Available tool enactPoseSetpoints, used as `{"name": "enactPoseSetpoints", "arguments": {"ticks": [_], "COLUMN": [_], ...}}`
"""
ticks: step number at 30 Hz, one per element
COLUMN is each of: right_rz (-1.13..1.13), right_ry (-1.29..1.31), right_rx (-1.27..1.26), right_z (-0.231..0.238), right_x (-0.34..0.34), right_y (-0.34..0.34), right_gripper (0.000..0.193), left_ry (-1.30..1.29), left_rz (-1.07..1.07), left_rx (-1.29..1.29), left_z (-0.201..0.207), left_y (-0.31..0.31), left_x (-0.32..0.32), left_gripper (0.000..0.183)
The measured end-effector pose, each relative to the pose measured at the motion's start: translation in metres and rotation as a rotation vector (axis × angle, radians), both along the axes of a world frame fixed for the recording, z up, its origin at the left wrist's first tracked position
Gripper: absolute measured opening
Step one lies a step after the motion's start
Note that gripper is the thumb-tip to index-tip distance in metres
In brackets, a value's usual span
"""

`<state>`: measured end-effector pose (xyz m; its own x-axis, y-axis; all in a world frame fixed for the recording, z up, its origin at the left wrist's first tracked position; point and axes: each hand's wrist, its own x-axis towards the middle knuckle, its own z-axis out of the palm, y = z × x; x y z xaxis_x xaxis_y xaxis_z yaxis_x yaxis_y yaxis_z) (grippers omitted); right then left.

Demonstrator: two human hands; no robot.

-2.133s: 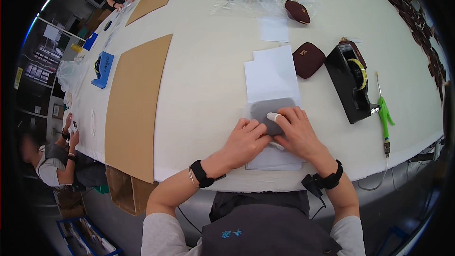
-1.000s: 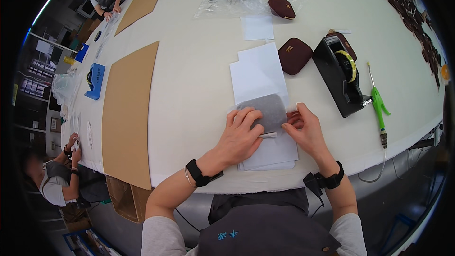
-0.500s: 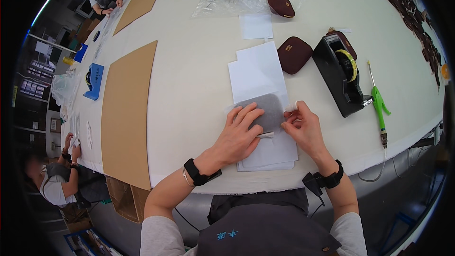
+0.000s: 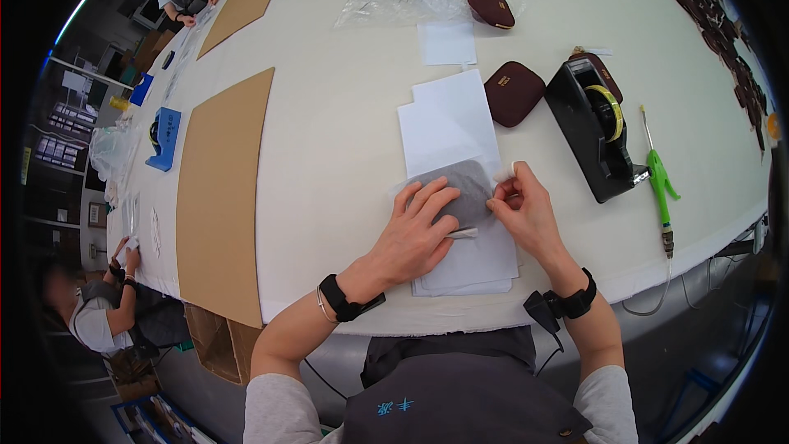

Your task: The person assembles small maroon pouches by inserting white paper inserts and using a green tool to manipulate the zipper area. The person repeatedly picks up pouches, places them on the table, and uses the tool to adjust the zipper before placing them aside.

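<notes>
Here, directions follow the worker's own left and right, and the black tape dispenser [image 4: 579, 136] serves as the reference point. From where I stand, the white-covered table [image 4: 329, 156] is the largest item and carries the dispenser. Well to the left of the dispenser lies a flat brown cardboard sheet [image 4: 222, 197]. Crumpled clear plastic [image 4: 370, 0] occupies the area beyond the dispenser and to its left. White paper [image 4: 448, 127] extends along the dispenser's left, reaching closer to the worker.

The left hand [image 4: 417, 228], left of the dispenser and nearer the worker, rests palm down with fingers spread. The right hand [image 4: 528, 212], apart from it and closer to the dispenser, has thumb and fingertip pinched together on the right edge of the grey piece [image 4: 472, 185]. This rounded piece lies on the paper, left of the dispenser and nearer the worker, partly under the left hand.

A dark brown case [image 4: 514, 94] sits just left of the dispenser. The slim green tool [image 4: 659, 178] lies just to the dispenser's right. Smallest are a pale strip [image 4: 465, 233] at the left thumb, its hold impossible to tell, and a white finger cover [image 4: 506, 172] on the right hand, both left of the dispenser.
</notes>
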<state>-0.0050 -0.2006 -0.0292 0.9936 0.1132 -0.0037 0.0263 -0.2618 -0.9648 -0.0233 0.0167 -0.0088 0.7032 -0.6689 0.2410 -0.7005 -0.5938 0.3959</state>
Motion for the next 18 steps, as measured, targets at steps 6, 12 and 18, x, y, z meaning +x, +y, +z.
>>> {"name": "enactPoseSetpoints", "arguments": {"ticks": [6, 12, 18], "right_rz": [0.008, 0.025, 0.007], "right_ry": [0.008, 0.041, -0.143], "right_rx": [-0.003, 0.005, -0.204], "right_z": [-0.004, -0.001, 0.017], "right_x": [0.002, 0.001, -0.015], "right_y": [-0.001, -0.002, -0.014], "right_gripper": [0.028, 0.028, 0.024], "left_ry": [-0.011, -0.034, -0.054], "left_rz": [0.014, 0.027, 0.036], "left_rx": [0.025, 0.005, -0.016], "left_z": [0.000, -0.002, -0.003], "left_y": [0.000, -0.002, -0.002], "left_x": [-0.001, -0.001, 0.001], "left_gripper": [0.022, 0.021, 0.020]}}
